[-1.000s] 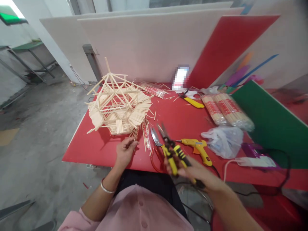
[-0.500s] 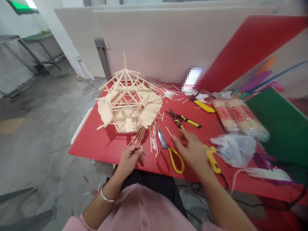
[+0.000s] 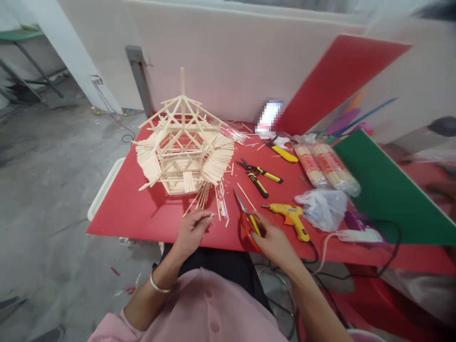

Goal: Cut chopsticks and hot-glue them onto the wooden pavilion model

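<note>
My left hand [image 3: 194, 231] is closed in a pinch near the table's front edge, with the pale end of a short wooden stick [image 3: 213, 215] showing at its fingertips. My right hand [image 3: 273, 240] grips the red and yellow handles of the scissors [image 3: 245, 216]; their blades point away from me and look nearly closed. Beyond my left hand stands a pavilion-like model [image 3: 183, 152] built of thin wooden sticks, with fanned stick panels at its sides. Loose sticks [image 3: 202, 195] and a partly wrapped bundle [image 3: 221, 202] lie before it.
On the red tabletop [image 3: 142, 228] are yellow-black snips [image 3: 258, 178], a yellow-handled cutter [image 3: 283, 152] and a yellow glue gun [image 3: 290, 216] with a cord. Packed stick bundles [image 3: 326, 166], a clear plastic bag [image 3: 322, 206] and a green board [image 3: 384, 190] are at the right. A lit phone [image 3: 270, 116] leans at the back.
My right hand has come down onto the scissors and taken hold of the handles. My left hand keeps its pinch. The view has swung to the right.
</note>
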A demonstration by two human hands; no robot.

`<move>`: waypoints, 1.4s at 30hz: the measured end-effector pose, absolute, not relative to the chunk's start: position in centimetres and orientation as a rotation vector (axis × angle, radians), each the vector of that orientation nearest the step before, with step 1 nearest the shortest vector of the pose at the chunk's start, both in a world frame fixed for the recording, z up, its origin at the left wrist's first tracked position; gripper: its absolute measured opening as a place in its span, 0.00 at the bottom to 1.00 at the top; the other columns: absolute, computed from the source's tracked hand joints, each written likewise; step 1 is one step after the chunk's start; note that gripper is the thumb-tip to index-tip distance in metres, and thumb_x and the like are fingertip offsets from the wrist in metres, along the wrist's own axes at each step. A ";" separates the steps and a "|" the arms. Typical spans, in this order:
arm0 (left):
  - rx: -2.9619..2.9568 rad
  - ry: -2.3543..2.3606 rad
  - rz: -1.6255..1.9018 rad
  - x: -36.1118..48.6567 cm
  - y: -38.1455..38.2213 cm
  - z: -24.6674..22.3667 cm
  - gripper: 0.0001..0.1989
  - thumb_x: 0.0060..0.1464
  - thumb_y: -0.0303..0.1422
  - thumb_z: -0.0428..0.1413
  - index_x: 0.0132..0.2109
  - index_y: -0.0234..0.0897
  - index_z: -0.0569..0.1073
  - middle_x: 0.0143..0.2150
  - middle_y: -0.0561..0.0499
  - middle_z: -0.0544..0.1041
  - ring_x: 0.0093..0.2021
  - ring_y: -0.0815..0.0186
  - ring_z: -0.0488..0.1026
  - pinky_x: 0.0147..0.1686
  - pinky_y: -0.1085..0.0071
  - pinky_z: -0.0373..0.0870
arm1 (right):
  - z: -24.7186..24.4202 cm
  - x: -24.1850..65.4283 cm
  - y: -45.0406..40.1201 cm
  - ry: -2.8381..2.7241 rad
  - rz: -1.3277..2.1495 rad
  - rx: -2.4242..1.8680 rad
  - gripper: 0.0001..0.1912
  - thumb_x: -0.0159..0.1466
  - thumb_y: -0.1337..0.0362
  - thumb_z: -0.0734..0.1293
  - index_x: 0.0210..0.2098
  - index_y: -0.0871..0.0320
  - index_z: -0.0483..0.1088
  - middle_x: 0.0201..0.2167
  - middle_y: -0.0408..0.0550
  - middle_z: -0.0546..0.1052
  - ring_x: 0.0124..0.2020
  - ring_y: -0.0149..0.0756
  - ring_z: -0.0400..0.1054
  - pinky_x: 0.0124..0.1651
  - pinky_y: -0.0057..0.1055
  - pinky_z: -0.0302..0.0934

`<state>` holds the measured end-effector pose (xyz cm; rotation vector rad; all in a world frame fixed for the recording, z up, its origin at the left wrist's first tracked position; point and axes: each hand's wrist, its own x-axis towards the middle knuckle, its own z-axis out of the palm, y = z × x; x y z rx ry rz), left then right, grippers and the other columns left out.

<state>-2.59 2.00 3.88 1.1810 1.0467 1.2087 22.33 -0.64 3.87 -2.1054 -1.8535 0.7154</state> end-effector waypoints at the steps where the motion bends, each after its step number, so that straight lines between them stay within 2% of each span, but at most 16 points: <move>1: 1.181 1.057 1.216 -2.8 1.8 3.8 0.11 0.54 0.39 0.60 0.34 0.35 0.79 0.27 0.52 0.73 0.24 0.71 0.69 0.25 0.74 0.69 | 3.7 22.5 -1.2 -1.821 0.698 -2.082 0.33 0.60 0.56 0.64 0.64 0.54 0.59 0.36 0.49 0.80 0.37 0.45 0.76 0.37 0.35 0.66; 3: 1.194 1.074 1.233 -3.1 1.5 3.6 0.10 0.54 0.38 0.59 0.33 0.35 0.78 0.27 0.52 0.73 0.24 0.72 0.68 0.25 0.75 0.67 | 3.7 22.4 -2.7 -1.787 0.685 -2.002 0.39 0.57 0.51 0.68 0.65 0.54 0.57 0.45 0.53 0.79 0.44 0.48 0.75 0.43 0.39 0.68; 5: 1.229 1.081 1.256 -3.2 1.3 3.5 0.08 0.54 0.36 0.59 0.32 0.36 0.77 0.28 0.51 0.73 0.25 0.71 0.68 0.25 0.75 0.66 | 4.1 21.6 -4.3 -1.798 0.751 -1.895 0.41 0.54 0.49 0.70 0.63 0.56 0.58 0.47 0.54 0.77 0.45 0.48 0.74 0.45 0.41 0.68; 8: 1.315 1.067 1.304 -2.9 1.3 3.7 0.07 0.54 0.34 0.59 0.31 0.36 0.77 0.30 0.50 0.75 0.29 0.68 0.71 0.30 0.73 0.68 | 5.1 19.4 -5.8 -1.848 0.803 -1.774 0.31 0.57 0.48 0.68 0.55 0.57 0.65 0.41 0.52 0.77 0.39 0.43 0.73 0.44 0.40 0.68; 11: 1.417 1.031 1.317 -2.6 1.4 4.2 0.05 0.54 0.32 0.59 0.32 0.37 0.78 0.31 0.49 0.77 0.33 0.66 0.73 0.34 0.72 0.69 | 6.1 17.4 -5.7 -1.944 0.705 -1.726 0.24 0.60 0.48 0.66 0.50 0.57 0.68 0.37 0.51 0.75 0.35 0.42 0.71 0.40 0.39 0.67; 18: 1.502 1.025 1.380 -3.3 1.1 4.9 0.07 0.56 0.27 0.55 0.33 0.36 0.78 0.32 0.48 0.78 0.34 0.65 0.75 0.36 0.71 0.71 | 6.6 16.2 -4.0 -2.103 0.602 -1.644 0.25 0.62 0.46 0.65 0.53 0.55 0.67 0.40 0.53 0.75 0.38 0.43 0.72 0.39 0.37 0.66; 25: 1.585 1.017 1.470 -3.5 1.2 4.8 0.07 0.54 0.25 0.55 0.30 0.36 0.76 0.30 0.49 0.77 0.33 0.66 0.75 0.35 0.72 0.71 | 6.5 16.0 -4.1 -2.133 0.590 -1.595 0.25 0.64 0.47 0.63 0.53 0.57 0.67 0.32 0.50 0.76 0.33 0.40 0.72 0.34 0.33 0.66; 30: 1.630 1.034 1.444 -3.1 1.4 4.7 0.09 0.56 0.26 0.55 0.28 0.36 0.75 0.28 0.51 0.75 0.31 0.68 0.72 0.32 0.73 0.70 | 5.9 15.9 -4.4 -2.083 0.552 -1.575 0.25 0.65 0.46 0.63 0.53 0.57 0.68 0.35 0.51 0.78 0.34 0.40 0.74 0.36 0.34 0.68; 35: 1.627 1.061 1.416 -3.2 1.4 4.4 0.06 0.56 0.28 0.58 0.31 0.37 0.77 0.29 0.51 0.76 0.30 0.68 0.73 0.32 0.74 0.70 | 5.0 16.1 -4.5 -2.036 0.642 -1.506 0.26 0.65 0.45 0.62 0.52 0.57 0.68 0.37 0.52 0.79 0.36 0.40 0.75 0.38 0.32 0.69; 42: 1.620 0.993 1.400 -3.5 1.5 3.7 0.10 0.56 0.23 0.53 0.32 0.36 0.78 0.31 0.49 0.79 0.33 0.67 0.76 0.34 0.73 0.73 | 5.5 16.7 -3.7 -2.189 0.517 -1.572 0.27 0.64 0.46 0.62 0.53 0.59 0.67 0.39 0.55 0.77 0.39 0.44 0.74 0.38 0.37 0.69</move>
